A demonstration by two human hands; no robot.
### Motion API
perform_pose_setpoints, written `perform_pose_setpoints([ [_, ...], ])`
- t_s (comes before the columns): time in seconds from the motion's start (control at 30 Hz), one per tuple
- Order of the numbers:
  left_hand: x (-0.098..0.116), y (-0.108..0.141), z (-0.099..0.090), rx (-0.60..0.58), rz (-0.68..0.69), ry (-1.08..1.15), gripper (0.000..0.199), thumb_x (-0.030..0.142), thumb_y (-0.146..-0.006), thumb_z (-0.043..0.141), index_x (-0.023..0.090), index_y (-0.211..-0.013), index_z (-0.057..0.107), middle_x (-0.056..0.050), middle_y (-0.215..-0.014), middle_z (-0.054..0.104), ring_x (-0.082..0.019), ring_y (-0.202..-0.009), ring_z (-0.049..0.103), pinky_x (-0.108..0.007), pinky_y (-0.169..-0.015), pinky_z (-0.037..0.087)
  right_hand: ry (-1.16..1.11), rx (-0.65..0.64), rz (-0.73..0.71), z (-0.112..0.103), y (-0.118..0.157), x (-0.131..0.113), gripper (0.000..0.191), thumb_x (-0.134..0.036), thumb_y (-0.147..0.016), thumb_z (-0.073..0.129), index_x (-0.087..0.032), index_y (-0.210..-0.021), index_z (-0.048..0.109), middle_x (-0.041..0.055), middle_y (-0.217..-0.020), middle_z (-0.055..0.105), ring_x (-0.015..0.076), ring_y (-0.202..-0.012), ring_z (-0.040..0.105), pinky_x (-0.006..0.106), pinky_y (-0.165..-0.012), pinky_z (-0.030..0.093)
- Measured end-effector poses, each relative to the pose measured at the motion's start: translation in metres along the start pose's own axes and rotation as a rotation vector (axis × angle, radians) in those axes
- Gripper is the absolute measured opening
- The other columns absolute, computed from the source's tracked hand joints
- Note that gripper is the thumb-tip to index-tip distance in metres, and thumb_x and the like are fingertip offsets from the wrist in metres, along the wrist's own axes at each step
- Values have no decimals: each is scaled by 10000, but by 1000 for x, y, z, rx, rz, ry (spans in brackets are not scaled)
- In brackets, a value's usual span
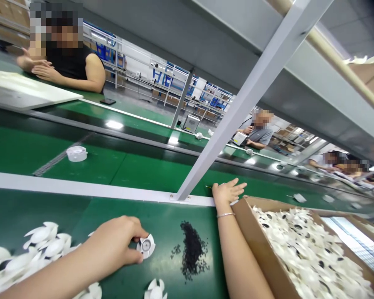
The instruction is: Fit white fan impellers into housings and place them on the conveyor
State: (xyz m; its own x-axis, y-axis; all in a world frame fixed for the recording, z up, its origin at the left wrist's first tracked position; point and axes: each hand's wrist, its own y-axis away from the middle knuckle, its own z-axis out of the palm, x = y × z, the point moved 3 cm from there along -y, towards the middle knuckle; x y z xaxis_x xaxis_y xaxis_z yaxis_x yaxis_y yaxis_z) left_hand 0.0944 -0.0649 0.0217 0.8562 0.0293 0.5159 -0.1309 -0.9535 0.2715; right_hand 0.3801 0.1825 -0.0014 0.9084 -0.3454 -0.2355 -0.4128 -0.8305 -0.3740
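Note:
My left hand (124,241) pinches a small white plastic impeller (146,246) between thumb and fingers, its round hub facing up, just above the green tabletop. Right of it lies a heap of tiny black pieces (191,251). My right hand (228,192) reaches past the white rail over the green conveyor belt (143,172), fingers spread. A white edge and a thin wire show beside that hand; the thing itself is mostly hidden. More white impellers (45,243) are piled at the left, partly behind my left forearm, and one impeller (156,290) lies at the front edge of view.
A cardboard box (258,249) full of white impellers stands right of my right forearm. A slanted metal post (224,124) rises from the rail (81,187) under an overhead shelf. A white round housing (77,153) sits on the belt. Co-workers sit across and farther down the line.

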Motion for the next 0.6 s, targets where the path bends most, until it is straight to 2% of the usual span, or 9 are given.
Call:
perform_pose_setpoints([
  [0.07,1,0,-1,-20,-7,1,228,327,-638,708,344,-860,763,23,-943,703,-215,-855,661,-274,-633,386,-9,-29,18,4,-4,4,819,-345,-915,570,-29,-1545,154,336,-1580,71,452,-1428,238,579,-1053,376],
  [0.17,3,1,-3,-29,-3,-12,231,321,-642,699,333,-864,763,12,-948,701,-218,-860,662,-276,-637,385,-17,-96,2,7,-6,6,662,-372,-948,592,-188,-1514,303,183,-1546,304,340,-1312,452,518,-1005,468],
  [0.23,4,2,-2,-22,-1,-27,206,321,-648,694,324,-843,762,9,-914,701,-218,-846,663,-279,-630,374,-15,-148,-12,10,-6,5,543,-385,-962,592,-214,-1446,414,129,-1445,443,277,-1188,551,473,-940,520],
  [0.3,4,3,0,-4,-7,-46,183,329,-657,698,312,-829,759,6,-882,705,-220,-820,663,-282,-624,367,0,-196,-14,11,-6,2,451,-383,-959,605,-193,-1357,505,111,-1347,521,249,-1115,583,447,-901,536],
  [0.4,4,4,1,36,-7,-88,189,351,-680,723,296,-857,759,-9,-893,716,-239,-812,669,-295,-643,402,30,-236,-13,9,-2,-7,356,-366,-954,617,-169,-1247,572,94,-1262,568,225,-1063,597,420,-874,542],
  [0.47,5,6,-2,61,-13,-145,197,362,-707,737,271,-881,760,-32,-925,720,-268,-855,679,-318,-682,449,29,-237,-41,-2,2,-14,312,-339,-956,611,-161,-1210,581,89,-1214,584,210,-1009,613,397,-834,553],
  [0.53,7,9,-5,85,-42,-219,204,363,-744,739,228,-896,760,-64,-955,723,-301,-916,684,-349,-731,489,0,-208,-107,-23,6,-20,320,-303,-943,601,-126,-1208,565,137,-1181,577,234,-947,643,393,-766,562],
  [0.6,8,11,-10,105,-88,-266,226,367,-768,740,190,-906,755,-93,-971,724,-324,-953,682,-371,-766,510,-67,-135,-219,-52,11,-22,440,-295,-906,592,-41,-1255,507,269,-1191,513,340,-931,668,445,-705,554],
])
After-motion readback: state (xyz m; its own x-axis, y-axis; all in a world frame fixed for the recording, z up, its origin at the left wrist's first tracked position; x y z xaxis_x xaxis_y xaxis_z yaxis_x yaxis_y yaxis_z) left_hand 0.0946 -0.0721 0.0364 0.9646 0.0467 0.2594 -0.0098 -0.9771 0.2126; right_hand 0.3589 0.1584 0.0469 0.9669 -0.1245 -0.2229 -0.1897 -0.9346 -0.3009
